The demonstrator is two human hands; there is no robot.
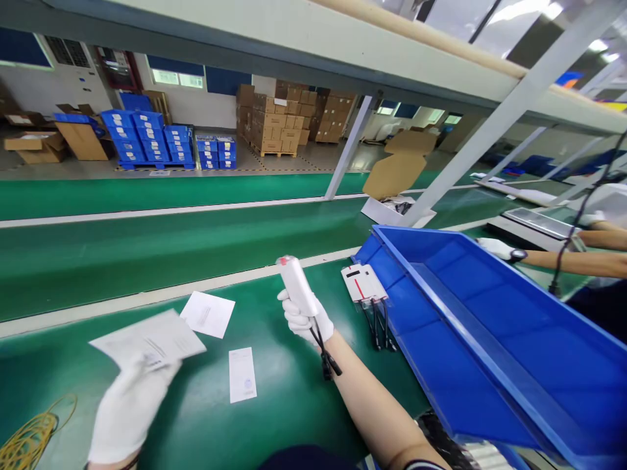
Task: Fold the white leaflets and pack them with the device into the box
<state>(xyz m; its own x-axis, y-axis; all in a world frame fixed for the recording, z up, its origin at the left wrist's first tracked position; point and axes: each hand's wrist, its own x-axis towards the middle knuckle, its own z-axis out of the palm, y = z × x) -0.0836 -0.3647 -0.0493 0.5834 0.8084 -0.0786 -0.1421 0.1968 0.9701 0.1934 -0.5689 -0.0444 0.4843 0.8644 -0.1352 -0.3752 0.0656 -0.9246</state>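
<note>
At lower left of the frame, the white-gloved left hand pinches a thin white paper sheet just above the green desk, while at centre the gloved right hand is closed around an upright white plastic cylindrical device with a black cable dangling from it. The step in hand appears to be pairing paperwork with the held unit; the next move calls for a steady grip and cable clearance. Farther right lie a flat white module and a large blue plastic bin.
</note>
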